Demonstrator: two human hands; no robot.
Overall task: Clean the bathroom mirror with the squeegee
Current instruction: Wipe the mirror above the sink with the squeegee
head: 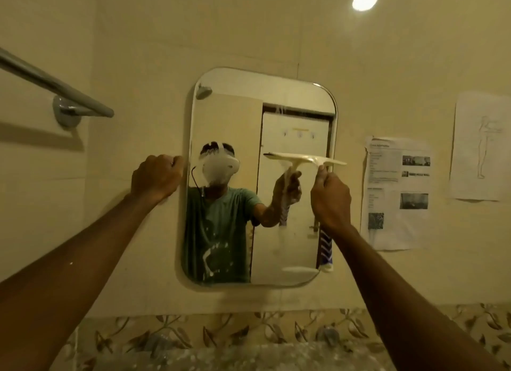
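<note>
A rounded rectangular mirror (235,116) hangs on the beige tiled wall, with white foam smears and drips on its glass, mostly lower left and lower right. My right hand (330,199) is shut on the handle of a cream squeegee (336,162), whose blade lies level against the mirror's right side at mid height. The blade's reflection shows just to its left in the glass. My left hand (156,177) rests as a fist on the wall, its fingers closed at the mirror's left edge.
A chrome towel bar (55,83) juts out from the wall at upper left. Two printed sheets (398,193) and a drawing (482,146) are stuck to the wall right of the mirror. A leaf-pattern tile border (249,332) runs below.
</note>
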